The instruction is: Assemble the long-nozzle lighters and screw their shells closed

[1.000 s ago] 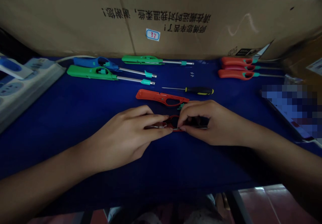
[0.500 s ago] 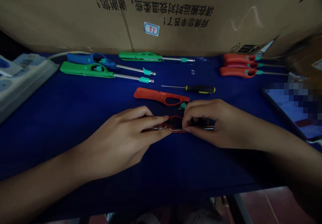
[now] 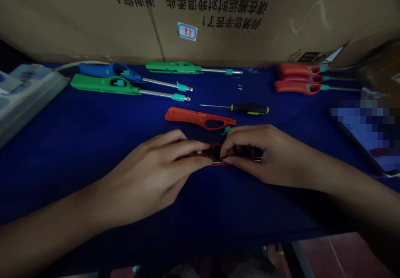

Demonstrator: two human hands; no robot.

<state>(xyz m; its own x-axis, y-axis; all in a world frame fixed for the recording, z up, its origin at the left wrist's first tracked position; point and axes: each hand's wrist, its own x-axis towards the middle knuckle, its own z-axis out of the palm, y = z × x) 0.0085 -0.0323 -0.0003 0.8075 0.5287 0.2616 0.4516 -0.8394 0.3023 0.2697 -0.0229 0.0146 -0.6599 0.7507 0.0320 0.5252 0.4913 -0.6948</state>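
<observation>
Under my fingers lies an opened red lighter half [image 3: 221, 163] with inner parts and a metal tube along its lower edge. My left hand [image 3: 165, 167] grips its handle end, thumb and fingers on both sides. My right hand [image 3: 254, 151] is closed in a pinch at the tube side, near the trigger loop; what exactly sits between the fingertips is hidden. Just beyond lies the other red shell half [image 3: 196, 117], its inside facing up. A small green trigger piece [image 3: 226, 130] rests by my right knuckles. A black and yellow screwdriver [image 3: 250, 109] lies farther back.
Green lighters [image 3: 103, 84] and a blue lighter [image 3: 109, 70] lie back left; several tiny screws [image 3: 240, 87] are near the middle. Red lighters [image 3: 298, 87] sit back right, a phone [image 3: 368, 140] at the right. A power strip [image 3: 28, 90] is left, a cardboard box [image 3: 218, 45] behind.
My right fingertips have shifted slightly left along the lighter half, toward my left hand. My left hand stays on the handle end. The view has shifted a little.
</observation>
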